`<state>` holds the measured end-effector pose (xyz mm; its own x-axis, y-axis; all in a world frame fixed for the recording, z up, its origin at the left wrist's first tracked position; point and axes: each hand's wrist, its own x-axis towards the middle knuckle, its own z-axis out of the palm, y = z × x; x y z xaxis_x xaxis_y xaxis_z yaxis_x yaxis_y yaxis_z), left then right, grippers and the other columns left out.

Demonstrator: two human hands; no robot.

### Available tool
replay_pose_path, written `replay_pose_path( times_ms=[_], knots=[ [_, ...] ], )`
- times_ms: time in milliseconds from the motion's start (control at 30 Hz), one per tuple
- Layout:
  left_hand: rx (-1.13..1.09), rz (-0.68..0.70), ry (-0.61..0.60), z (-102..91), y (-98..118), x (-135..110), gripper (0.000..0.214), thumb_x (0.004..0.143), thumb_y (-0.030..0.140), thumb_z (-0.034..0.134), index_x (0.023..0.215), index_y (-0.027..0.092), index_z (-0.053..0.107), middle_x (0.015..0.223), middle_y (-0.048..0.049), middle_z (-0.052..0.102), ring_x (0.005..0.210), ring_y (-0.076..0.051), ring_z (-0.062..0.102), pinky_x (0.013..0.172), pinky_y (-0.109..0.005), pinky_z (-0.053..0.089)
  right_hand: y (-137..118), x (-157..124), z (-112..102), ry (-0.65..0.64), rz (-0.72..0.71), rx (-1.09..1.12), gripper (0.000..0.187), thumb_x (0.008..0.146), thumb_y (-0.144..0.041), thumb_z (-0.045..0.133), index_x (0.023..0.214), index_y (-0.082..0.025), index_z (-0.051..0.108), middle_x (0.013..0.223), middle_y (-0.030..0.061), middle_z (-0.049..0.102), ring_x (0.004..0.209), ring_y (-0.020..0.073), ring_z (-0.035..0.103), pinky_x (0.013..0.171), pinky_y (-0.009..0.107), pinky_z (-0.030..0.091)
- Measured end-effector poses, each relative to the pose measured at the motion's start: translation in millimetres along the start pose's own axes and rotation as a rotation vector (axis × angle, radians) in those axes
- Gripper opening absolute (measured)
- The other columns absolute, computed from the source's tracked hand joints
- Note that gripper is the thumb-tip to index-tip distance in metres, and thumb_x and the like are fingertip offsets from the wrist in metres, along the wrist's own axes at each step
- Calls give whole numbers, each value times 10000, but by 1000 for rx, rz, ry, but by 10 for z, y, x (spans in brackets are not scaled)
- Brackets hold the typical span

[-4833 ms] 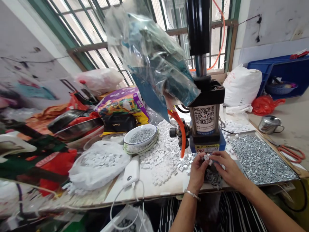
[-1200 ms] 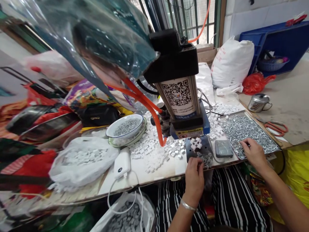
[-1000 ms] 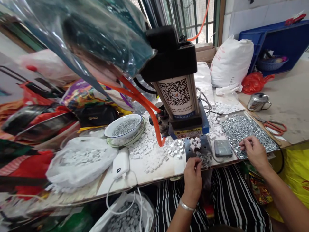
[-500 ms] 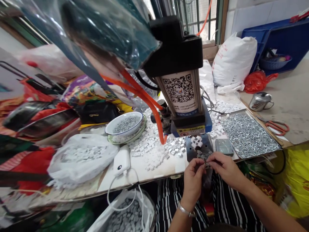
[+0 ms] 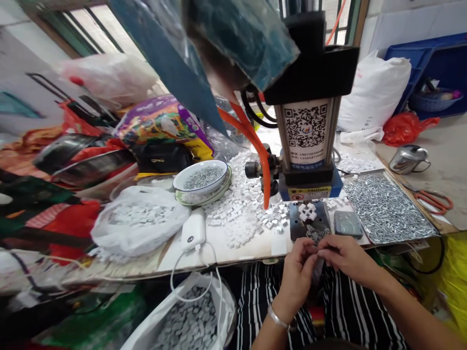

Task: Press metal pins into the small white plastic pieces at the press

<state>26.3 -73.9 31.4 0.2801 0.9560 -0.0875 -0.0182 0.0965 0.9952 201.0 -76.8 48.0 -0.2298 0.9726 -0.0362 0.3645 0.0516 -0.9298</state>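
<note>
"Where are the hands?"

"The left hand [image 5: 297,277], a metal bangle at its wrist, and the right hand [image 5: 348,257] meet just above a dark steel die plate [image 5: 297,226]. Both are curled narrow; whatever they pinch is hidden."

"What's changed?"

"The right hand was over the metal tray [image 5: 408,239] of silver fasteners [image 5: 386,209] a second ago; now it's well off it."

"And on the plate?"

"White square pieces [image 5: 307,211] in a cross-shaped cluster, touching a small heap of fasteners [image 5: 315,233]."

"Anything readable?"

"CAUTION, on the yellow label [image 5: 309,193] of the press [image 5: 310,78], beneath a QR-code sticker [image 5: 306,127]."
</note>
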Motion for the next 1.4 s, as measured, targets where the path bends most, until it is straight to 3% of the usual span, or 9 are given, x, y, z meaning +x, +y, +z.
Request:
replay_pose_path(
  times_ms=[167,267,367,500,600,800,1067,1267,1400],
  knots=[
    [-394,-81,20,105,15,-16,340,851,369,733,1085,210,544,727,39,615,577,-98,554,606,-221,435,51,-20,159,164,-108,42,258,980,-384,554,863,-226,721,773,14,658,730,163,616,705,285,473],
    [-438,-86,52,104,2,-29,361,839,387,746,1086,209,552,730,40,610,571,-97,560,606,-222,432,92,-58,234,179,-195,47,234,990,-371,547,950,-241,738,859,34,655,823,178,630,760,295,487],
    [-193,-47,66,-23,-34,5,237,877,341,678,1055,201,609,737,17,623,630,-133,579,656,-258,455,154,-100,238,183,-197,36,209,987,-365,559,928,-244,719,885,32,657,840,180,626,766,292,486],
    [406,97,448,-352,-132,226,114,908,268,575,969,207,649,912,-57,663,894,-231,614,865,-365,463,217,-127,218,223,-157,14,188,975,-382,578,921,-243,694,879,22,671,830,179,630,751,282,482],
    [604,49,540,-578,-228,446,105,826,191,624,930,201,632,928,-75,636,949,-270,595,934,-430,440,206,-120,240,225,-173,-2,199,973,-380,575,896,-236,687,848,20,670,802,178,626,726,276,478],
    [536,33,478,-682,-276,524,67,802,144,599,850,189,615,832,-46,610,830,-227,585,856,-389,464,131,-80,254,249,-186,-2,219,984,-372,538,897,-227,677,833,15,665,777,167,616,709,258,474],
    [-257,-63,102,-234,-17,79,295,783,364,791,955,163,660,760,13,627,657,-115,571,656,-234,453,-41,48,270,258,-169,53,196,999,-356,513,926,-224,638,832,-3,636,768,147,592,705,244,464],
    [-349,-78,75,-87,42,22,270,772,328,817,931,158,679,756,11,649,657,-105,573,659,-227,451,-64,113,307,301,-265,-103,169,1004,-253,494,897,-221,622,849,15,632,798,158,600,736,274,481],
    [-379,-74,121,-59,18,60,291,747,337,840,915,163,677,742,16,646,648,-104,572,648,-224,455,-13,67,301,313,-410,-223,244,1015,-195,448,1102,-243,671,1009,65,657,947,188,623,842,334,529]
  ],
)
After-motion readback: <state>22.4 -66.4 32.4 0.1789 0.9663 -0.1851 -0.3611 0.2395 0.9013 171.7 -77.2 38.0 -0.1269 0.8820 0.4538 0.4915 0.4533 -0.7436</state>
